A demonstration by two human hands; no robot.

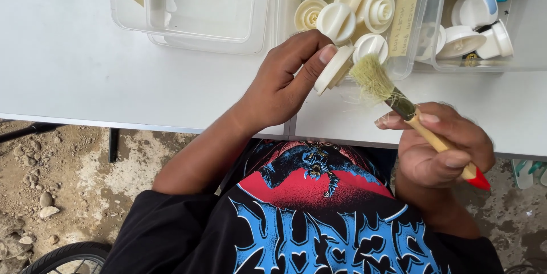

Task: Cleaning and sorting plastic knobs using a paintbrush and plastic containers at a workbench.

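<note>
From the head camera: the left hand [279,88] pinches a cream round disc [334,68] on edge over the white desk [85,63], its face turned toward the brush [393,98]. The right hand [441,148] has a closed grip on the wooden handle, bristles angled at the disc.

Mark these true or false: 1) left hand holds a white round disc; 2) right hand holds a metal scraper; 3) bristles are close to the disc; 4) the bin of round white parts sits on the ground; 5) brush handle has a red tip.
1) True: the left hand pinches a white round disc.
2) False: the right hand holds a brush with a wooden handle.
3) True: the pale bristles sit right beside the disc's edge.
4) False: the clear bin of round white parts rests on the white table.
5) True: the handle ends in a red tip.
</note>
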